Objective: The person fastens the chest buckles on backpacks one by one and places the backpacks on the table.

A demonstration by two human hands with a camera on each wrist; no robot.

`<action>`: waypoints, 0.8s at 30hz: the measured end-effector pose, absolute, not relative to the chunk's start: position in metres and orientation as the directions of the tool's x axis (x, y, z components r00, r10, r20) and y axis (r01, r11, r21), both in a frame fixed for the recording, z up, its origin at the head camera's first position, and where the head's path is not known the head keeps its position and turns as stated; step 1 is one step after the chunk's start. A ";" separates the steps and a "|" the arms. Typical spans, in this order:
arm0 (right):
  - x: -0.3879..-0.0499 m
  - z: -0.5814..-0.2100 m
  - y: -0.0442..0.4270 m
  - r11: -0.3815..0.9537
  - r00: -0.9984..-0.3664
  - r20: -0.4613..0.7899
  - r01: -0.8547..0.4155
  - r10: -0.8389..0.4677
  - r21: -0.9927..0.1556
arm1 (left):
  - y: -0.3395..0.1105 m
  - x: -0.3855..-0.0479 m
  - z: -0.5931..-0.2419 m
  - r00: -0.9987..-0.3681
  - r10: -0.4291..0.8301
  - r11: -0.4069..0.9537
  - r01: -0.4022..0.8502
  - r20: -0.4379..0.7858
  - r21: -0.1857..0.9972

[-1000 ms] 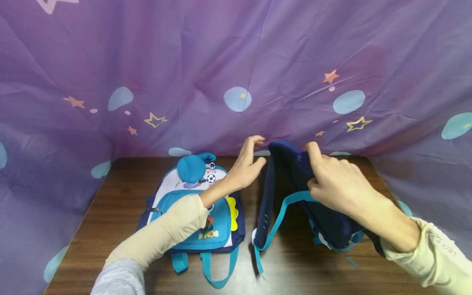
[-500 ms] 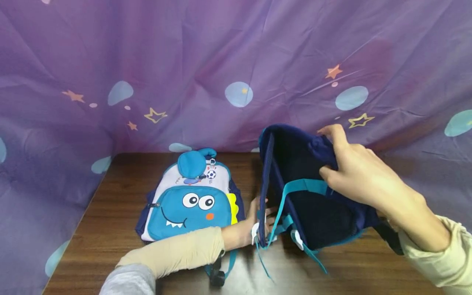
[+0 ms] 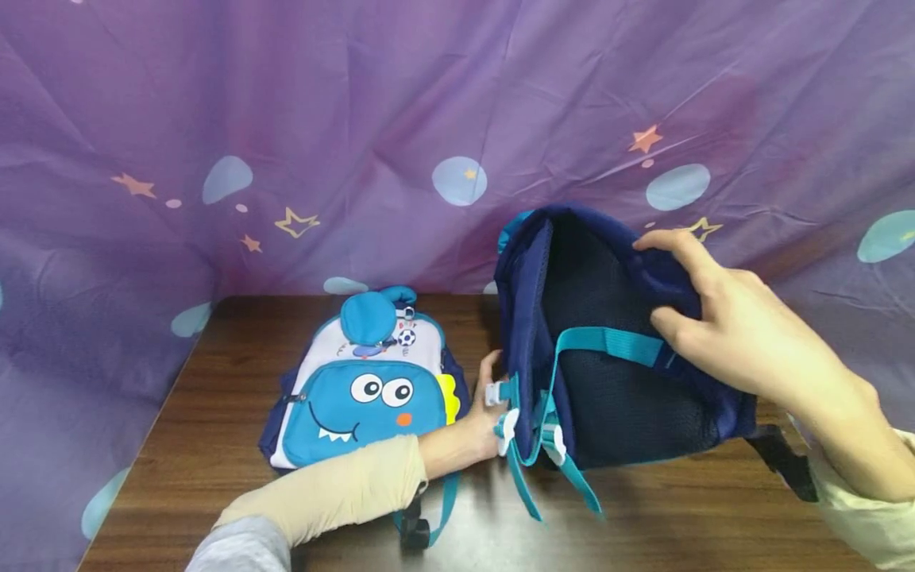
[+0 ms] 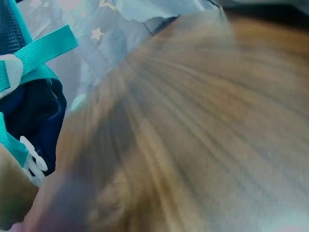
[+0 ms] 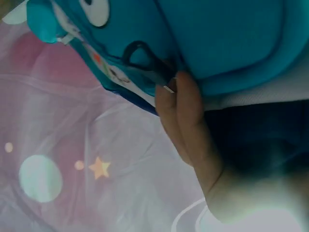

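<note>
Navy backpack (image 3: 622, 397) between 3 and 4 o'clock in head view, right hand (image 3: 758, 334) pinching its 2 o'clock edge. Left hand (image 3: 482, 421) at 8 o'clock buckles (image 3: 509, 429), grip hidden. Risk: dangling straps (image 3: 525, 488) snagging fingers if bag twists.

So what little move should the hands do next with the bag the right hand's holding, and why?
Perhaps the right hand should turn the held backpack around: its straps face the head camera and its front faces away, while the other backpack lies face up.
</note>
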State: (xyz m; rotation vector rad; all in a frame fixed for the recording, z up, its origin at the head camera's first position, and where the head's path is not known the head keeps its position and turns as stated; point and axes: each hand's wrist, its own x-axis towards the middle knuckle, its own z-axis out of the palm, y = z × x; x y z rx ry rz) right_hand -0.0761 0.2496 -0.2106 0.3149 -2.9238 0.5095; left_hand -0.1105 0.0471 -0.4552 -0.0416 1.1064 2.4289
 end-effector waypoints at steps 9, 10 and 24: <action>-0.077 -0.227 0.295 0.809 -0.965 0.259 -0.193 -0.053 -0.555 | 0.028 -0.130 -0.424 -0.986 0.151 -0.272 0.026 0.069 0.962; -0.077 -0.230 0.298 0.776 -0.958 0.284 -0.217 -0.051 -0.592 | 0.025 -0.132 -0.421 -0.982 0.151 -0.266 0.073 0.116 0.961; -0.081 -0.286 0.322 0.624 -0.948 0.318 -0.244 0.008 -0.743 | 0.011 -0.140 -0.405 -0.967 0.146 -0.226 0.175 0.211 0.958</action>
